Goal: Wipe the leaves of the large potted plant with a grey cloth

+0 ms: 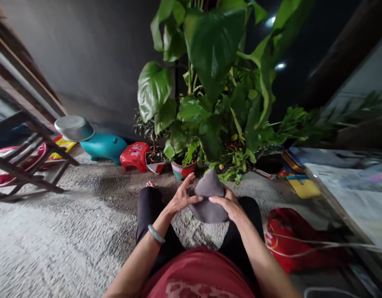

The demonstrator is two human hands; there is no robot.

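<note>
Between my knees I hold a soft grey cloth piece (209, 211) with a peaked upper part and a rounded lower part, a bit like a hat. My left hand (182, 198) is at its left side, the thumb pressing on the crease and the index finger stretched up, away from the cloth. On the right side, my right hand (228, 203) grips the cloth, its thumb lying along the same crease. The fingers behind the cloth are hidden. A pale bangle (156, 234) circles my left wrist.
Ahead stand a large leafy plant (216, 49), a striped pot (183, 169), a red stool (135, 156) and a teal animal-shaped seat (104, 147) with a metal basin (74, 127). A wooden chair (29, 153) is at left. A red bag (290, 240) and a covered table (346, 182) are at right.
</note>
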